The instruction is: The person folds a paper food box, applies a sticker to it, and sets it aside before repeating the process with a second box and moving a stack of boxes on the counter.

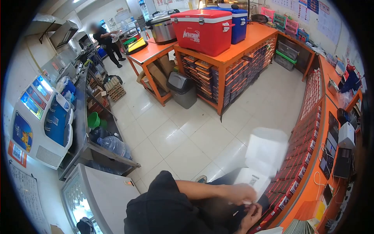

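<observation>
A white takeout box with its lid standing open rests over my dark-clothed lap, a black-and-white printed square on it. The lid is blurred. My left hand, smeared a little by motion, is closed at the near edge of the box. Just below it, my right hand has its fingertips pinched at the same corner. A small white bit shows between the two hands. The exact finger contact is partly hidden.
Shelves stacked with red flat boxes run under the orange counter at right. An orange table carries red and blue coolers. A grey bin stands beside it. At the far left is a person in black.
</observation>
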{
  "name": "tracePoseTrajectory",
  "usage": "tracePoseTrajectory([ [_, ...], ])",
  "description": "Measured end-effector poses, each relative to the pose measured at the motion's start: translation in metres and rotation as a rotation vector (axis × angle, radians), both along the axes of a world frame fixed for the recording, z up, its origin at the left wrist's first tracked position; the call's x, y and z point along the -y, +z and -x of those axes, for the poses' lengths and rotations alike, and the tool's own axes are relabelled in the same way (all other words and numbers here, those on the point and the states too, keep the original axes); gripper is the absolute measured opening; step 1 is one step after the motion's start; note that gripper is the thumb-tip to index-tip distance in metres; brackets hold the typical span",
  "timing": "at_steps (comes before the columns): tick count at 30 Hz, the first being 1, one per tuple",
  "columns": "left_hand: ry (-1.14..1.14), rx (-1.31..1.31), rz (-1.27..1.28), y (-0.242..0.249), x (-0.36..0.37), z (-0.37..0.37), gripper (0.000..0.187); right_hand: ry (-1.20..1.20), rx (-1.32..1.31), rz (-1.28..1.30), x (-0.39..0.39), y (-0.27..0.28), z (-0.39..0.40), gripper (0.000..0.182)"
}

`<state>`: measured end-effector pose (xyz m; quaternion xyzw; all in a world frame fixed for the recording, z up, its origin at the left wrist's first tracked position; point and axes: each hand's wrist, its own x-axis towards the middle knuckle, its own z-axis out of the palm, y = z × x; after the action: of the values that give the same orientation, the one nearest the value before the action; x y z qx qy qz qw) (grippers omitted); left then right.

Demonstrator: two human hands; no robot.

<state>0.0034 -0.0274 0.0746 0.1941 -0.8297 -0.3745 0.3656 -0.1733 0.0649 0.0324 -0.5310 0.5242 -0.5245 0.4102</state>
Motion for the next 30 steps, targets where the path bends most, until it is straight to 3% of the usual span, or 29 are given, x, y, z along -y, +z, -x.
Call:
tracePoseTrajectory([
  [2, -0.149, 0.314, -0.051, -0.03, -0.022, -0.008, 0.012, -0.005, 0.328, -0.231, -0.008, 0.019, -0.005, 0.028],
  [3, -0.247, 0.495, -0.111, -0.045, -0.031, -0.011, 0.01, 0.13, 0.148, -0.313, -0.007, 0.036, -0.008, 0.036],
  [4, -0.256, 0.488, -0.113, -0.041, -0.04, -0.014, 0.01, 0.215, -0.317, -0.105, -0.006, 0.002, 0.001, 0.037],
  [6, -0.347, 0.613, -0.293, -0.029, -0.057, -0.023, 0.015, 0.33, -0.323, -0.472, -0.009, 0.016, 0.001, 0.047],
  [7, -0.264, 0.575, -0.374, -0.031, -0.063, -0.024, 0.027, 0.308, -0.279, -0.323, -0.011, 0.013, -0.005, 0.04],
  [8, -0.252, 0.566, -0.396, -0.039, -0.068, -0.025, 0.027, 0.329, -0.282, -0.339, -0.014, 0.012, -0.003, 0.04],
  [10, -0.096, 0.392, -0.396, -0.057, -0.072, -0.025, 0.028, 0.269, 0.103, -0.695, -0.021, 0.021, -0.001, 0.032],
  [11, -0.076, 0.335, -0.408, -0.061, -0.071, -0.025, 0.026, 0.23, 0.159, -0.678, -0.025, 0.015, 0.0, 0.026],
  [14, -0.005, 0.366, -0.58, -0.05, -0.068, -0.032, 0.026, 0.166, 0.219, -0.653, -0.03, 0.022, -0.012, 0.024],
  [16, 0.053, 0.352, -0.688, -0.037, -0.065, -0.037, 0.02, 0.158, 0.185, -0.615, -0.037, -0.009, -0.004, 0.016],
  [18, -0.029, 0.148, -1.004, -0.04, -0.065, -0.041, 0.012, 0.097, 0.105, -0.469, -0.045, -0.031, 0.002, 0.013],
  [25, -0.083, 0.031, -0.849, -0.057, -0.073, -0.036, 0.016, 0.066, -0.082, -0.364, -0.046, -0.022, -0.012, 0.007],
  [27, -0.083, 0.086, -0.726, -0.054, -0.072, -0.039, 0.016, -0.081, 0.092, -0.477, -0.042, -0.016, -0.019, 0.011],
  [28, -0.086, 0.137, -0.605, -0.052, -0.072, -0.04, 0.016, -0.086, 0.103, -0.469, -0.042, -0.016, -0.022, 0.011],
  [30, -0.089, 0.227, -0.597, -0.053, -0.07, -0.042, 0.015, -0.054, 0.255, -0.442, -0.038, -0.019, -0.025, 0.012],
])
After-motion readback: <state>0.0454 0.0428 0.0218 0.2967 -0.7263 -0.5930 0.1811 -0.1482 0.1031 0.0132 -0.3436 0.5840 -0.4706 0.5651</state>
